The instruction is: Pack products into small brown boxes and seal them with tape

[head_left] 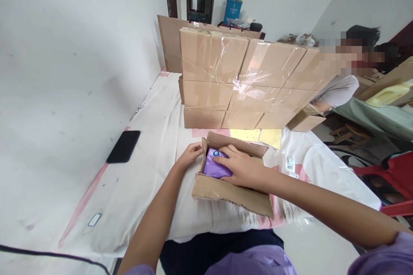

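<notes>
An open cardboard box (226, 193) lies on the white-covered table in front of me, flaps up. Inside it sits a purple packet (214, 167) with a small blue and white round label. My right hand (240, 167) lies flat on the packet, fingers stretched out and pressing it down into the box. My left hand (191, 154) grips the box's left flap at its upper corner, fingers curled round the edge.
A wall of taped cardboard boxes (245, 81) stands stacked behind the open box. A black phone (124, 146) lies at the table's left by the white wall. Yellow sheets (258, 136) lie under the stack. A seated person (342, 86) is at right, near red plastic chairs (395, 176).
</notes>
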A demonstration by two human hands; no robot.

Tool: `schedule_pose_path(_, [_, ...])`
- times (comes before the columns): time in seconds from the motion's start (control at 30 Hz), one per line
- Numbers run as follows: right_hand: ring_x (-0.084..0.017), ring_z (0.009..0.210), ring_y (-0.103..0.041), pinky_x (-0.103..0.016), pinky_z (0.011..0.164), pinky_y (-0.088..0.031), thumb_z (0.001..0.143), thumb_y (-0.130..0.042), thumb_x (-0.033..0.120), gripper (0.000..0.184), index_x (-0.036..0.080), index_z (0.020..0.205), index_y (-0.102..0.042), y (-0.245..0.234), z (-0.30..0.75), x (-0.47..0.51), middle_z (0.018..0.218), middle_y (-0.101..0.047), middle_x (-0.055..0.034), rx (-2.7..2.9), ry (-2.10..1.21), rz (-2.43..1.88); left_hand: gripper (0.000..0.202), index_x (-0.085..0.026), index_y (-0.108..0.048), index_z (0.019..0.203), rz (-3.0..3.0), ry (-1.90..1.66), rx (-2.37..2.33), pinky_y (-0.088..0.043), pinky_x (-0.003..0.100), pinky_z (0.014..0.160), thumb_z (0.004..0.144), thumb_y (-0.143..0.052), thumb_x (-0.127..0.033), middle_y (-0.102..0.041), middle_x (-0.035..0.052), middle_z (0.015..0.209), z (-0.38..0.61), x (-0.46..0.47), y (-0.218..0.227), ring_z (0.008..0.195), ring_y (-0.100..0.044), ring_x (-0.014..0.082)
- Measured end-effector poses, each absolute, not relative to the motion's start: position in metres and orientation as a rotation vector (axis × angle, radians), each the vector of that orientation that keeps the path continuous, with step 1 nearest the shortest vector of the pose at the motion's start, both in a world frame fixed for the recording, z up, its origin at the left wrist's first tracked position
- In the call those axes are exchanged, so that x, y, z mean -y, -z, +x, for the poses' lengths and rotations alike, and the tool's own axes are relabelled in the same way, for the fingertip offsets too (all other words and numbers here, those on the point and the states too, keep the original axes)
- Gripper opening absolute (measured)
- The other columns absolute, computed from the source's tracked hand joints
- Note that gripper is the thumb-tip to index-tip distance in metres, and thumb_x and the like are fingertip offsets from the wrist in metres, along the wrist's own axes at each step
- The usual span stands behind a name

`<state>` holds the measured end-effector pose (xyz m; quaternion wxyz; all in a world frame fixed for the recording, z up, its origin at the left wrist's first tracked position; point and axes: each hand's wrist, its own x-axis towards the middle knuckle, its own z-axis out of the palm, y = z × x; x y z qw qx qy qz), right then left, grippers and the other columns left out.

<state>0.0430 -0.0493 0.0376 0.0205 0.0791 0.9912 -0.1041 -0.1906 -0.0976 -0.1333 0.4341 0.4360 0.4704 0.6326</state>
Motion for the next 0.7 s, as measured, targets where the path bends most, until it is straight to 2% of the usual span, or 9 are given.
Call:
schedule_pose_path(0.1, [-0.034, 0.12, -0.051, -0.053, 0.096, -0.054, 0.088, -0.071, 0.042, 0.04, 0.021, 0.121, -0.068, -0.043, 0.045, 0.052, 0.136, -0.055, -0.0139, -3.059, 0.258, 0.243, 0.023, -0.017, -0.065, 0.07, 1.085, -1.572, -1.174, -0.041, 0.028, 0.069, 0.067, -0.077, -0.036, -0.06, -0.0015, 0.069, -0.191, 0.097, 0.133, 0.07, -0.051, 0.0159])
schedule_pose_path(0.17, [-0.034, 0.118, -0.053, -0.053, 0.096, -0.053, 0.091, -0.068, 0.041, 0.028, 0.017, 0.104, -0.074, -0.045, 0.045, 0.053, 0.131, -0.059, -0.015, -3.042, 0.205, 0.23, 0.023, -0.017, -0.066, 0.07, 1.082, -1.562, -1.174, -0.041, 0.029, 0.068, 0.068, -0.077, -0.037, -0.061, -0.0006, 0.07, -0.192, 0.098, 0.134, 0.07, -0.052, 0.0166])
schedule_pose_path(0.23, [-0.033, 0.113, -0.056, -0.053, 0.096, -0.052, 0.094, -0.063, 0.036, 0.024, 0.015, 0.095, -0.075, -0.044, 0.044, 0.053, 0.123, -0.065, -0.0152, -3.042, 0.193, 0.234, 0.023, -0.017, -0.067, 0.071, 1.075, -1.555, -1.171, -0.042, 0.029, 0.067, 0.069, -0.076, -0.038, -0.063, 0.0006, 0.072, -0.192, 0.098, 0.134, 0.071, -0.054, 0.0172])
schedule_pose_path(0.43, [-0.025, 0.103, -0.064, -0.042, 0.093, -0.053, 0.098, -0.054, 0.025, 0.022, 0.02, 0.107, -0.073, -0.047, 0.039, 0.048, 0.109, -0.072, -0.0082, -3.15, 0.491, 0.282, 0.023, -0.017, -0.068, 0.072, 1.066, -1.557, -1.183, -0.043, 0.029, 0.067, 0.068, -0.076, -0.038, -0.064, 0.0012, 0.072, -0.19, 0.099, 0.135, 0.07, -0.055, 0.0178])
schedule_pose_path(0.6, [-0.021, 0.085, -0.065, -0.036, 0.076, -0.052, 0.099, -0.051, 0.025, 0.022, 0.021, 0.093, -0.071, -0.063, 0.082, 0.024, 0.094, -0.071, -0.0067, -3.416, 0.623, 0.663, 0.024, -0.016, -0.07, 0.076, 1.067, -1.548, -1.196, -0.044, 0.029, 0.066, 0.068, -0.077, -0.038, -0.067, 0.0027, 0.077, -0.19, 0.1, 0.131, 0.073, -0.057, 0.0186])
schedule_pose_path(0.7, [-0.019, 0.079, -0.064, -0.033, 0.064, -0.05, 0.098, -0.054, 0.031, 0.022, 0.022, 0.089, -0.072, -0.048, 0.124, 0.014, 0.096, -0.068, -0.0074, -3.414, 0.809, 0.969, 0.027, -0.015, -0.069, 0.075, 1.071, -1.516, -1.194, -0.045, 0.028, 0.066, 0.068, -0.079, -0.039, -0.066, 0.0022, 0.073, -0.194, 0.101, 0.13, 0.072, -0.057, 0.018])
